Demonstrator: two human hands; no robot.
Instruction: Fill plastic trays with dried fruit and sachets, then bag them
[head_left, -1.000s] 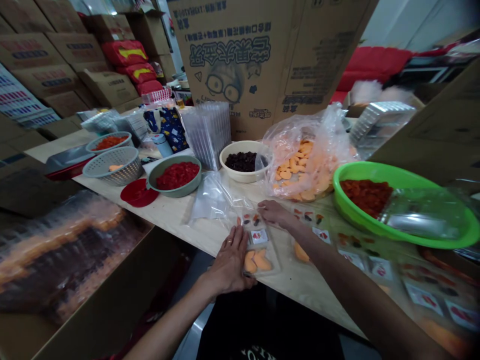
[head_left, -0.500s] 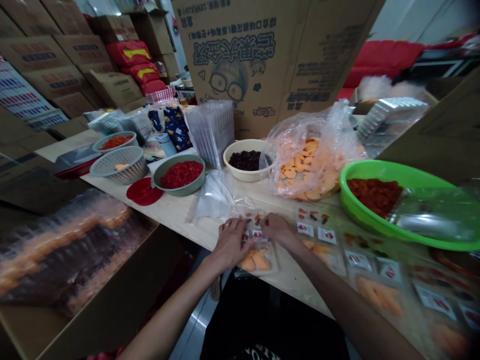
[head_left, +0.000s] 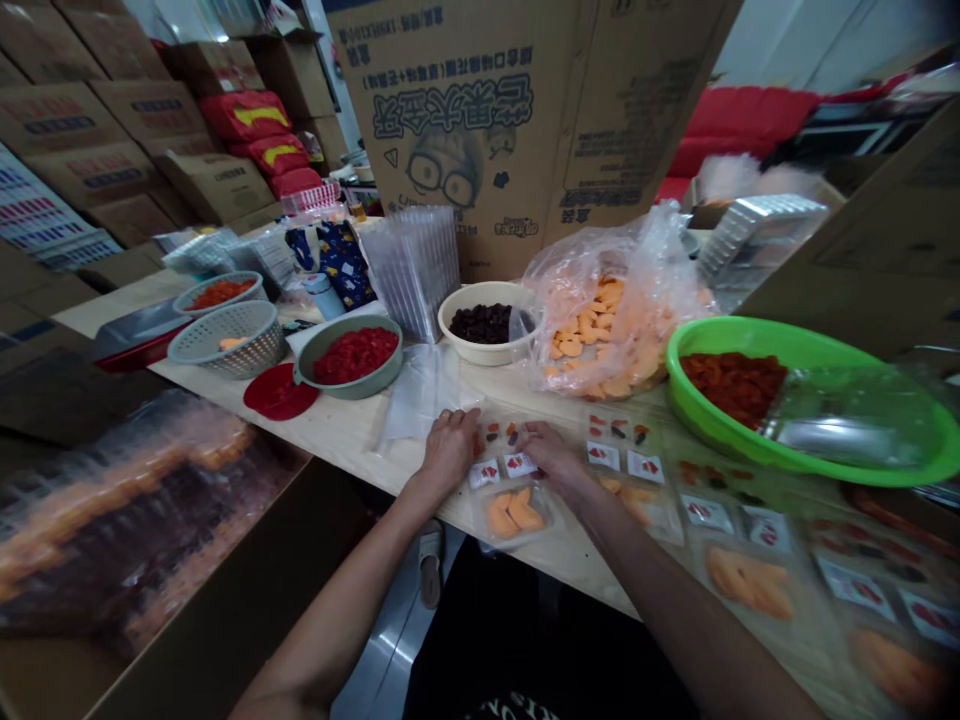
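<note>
Close in front of me lies a clear plastic tray (head_left: 514, 512) with orange curved pieces in its large lower compartment. Two small printed packets sit in its middle row, the right-hand packet (head_left: 519, 464) by my right fingers, and red and dark bits fill the top row. My left hand (head_left: 448, 440) is closed at the tray's upper left edge, with the fingertips partly hidden. On the other side, my right hand (head_left: 551, 455) has its fingers curled and pressed together on the right edge. Several similar filled trays (head_left: 750, 560) stand in a row to the right.
Behind are a red-filled bowl (head_left: 352, 392), a cream bowl (head_left: 487, 352) of dark pieces, an open bag (head_left: 600, 370) of orange pieces and a green basin (head_left: 847, 470). Flat plastic sheets (head_left: 416, 385) lie left of the tray. An open carton (head_left: 217, 560) of packed trays stands lower left.
My left hand has shifted from across the tray to its upper left edge, uncovering the packets and orange pieces. My right hand stays at the right edge. The view has shifted slightly.
</note>
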